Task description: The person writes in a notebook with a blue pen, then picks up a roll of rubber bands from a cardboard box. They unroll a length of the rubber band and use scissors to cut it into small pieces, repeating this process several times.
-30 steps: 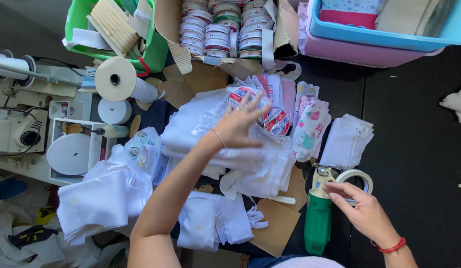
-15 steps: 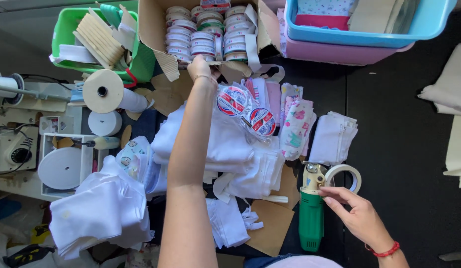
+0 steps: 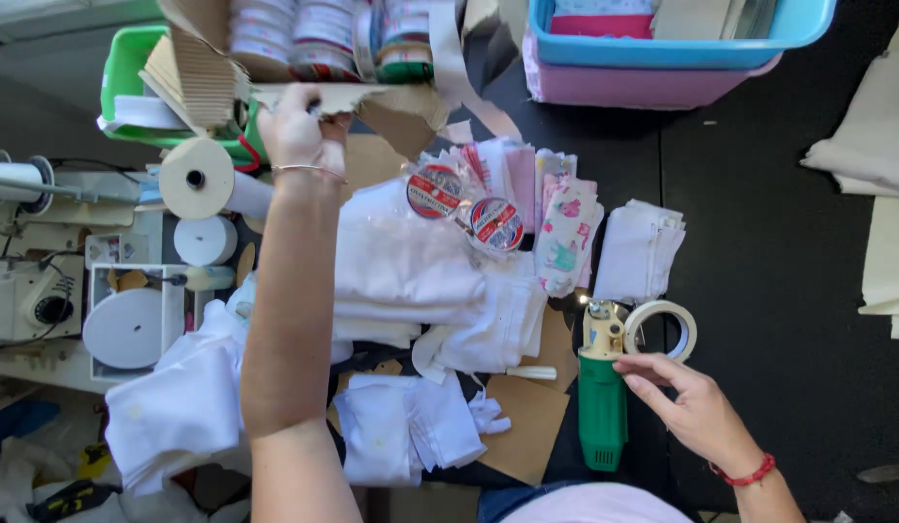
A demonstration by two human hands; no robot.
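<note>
Cardboard box (image 3: 275, 68) flap pinched by left hand (image 3: 296, 131); right hand (image 3: 697, 412) fingertips touch green tool (image 3: 602, 412)

The left hand (image 3: 296, 131) grips rough, matt corrugated cardboard, the torn flap of a box (image 3: 314, 95). Beside the right hand's (image 3: 697, 412) grip lie a glossy green plastic tool (image 3: 602, 415) and a smooth tape roll (image 3: 661, 330); between the grips, soft matt white cloth (image 3: 420, 281).

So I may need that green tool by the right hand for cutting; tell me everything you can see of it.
The green tool has a long plastic-looking green body and a yellowish head with metal parts. It lies on the dark surface beside cardboard, head pointing away from the person. The right hand touches its upper body with its fingertips; a tape roll sits against the head.
</note>
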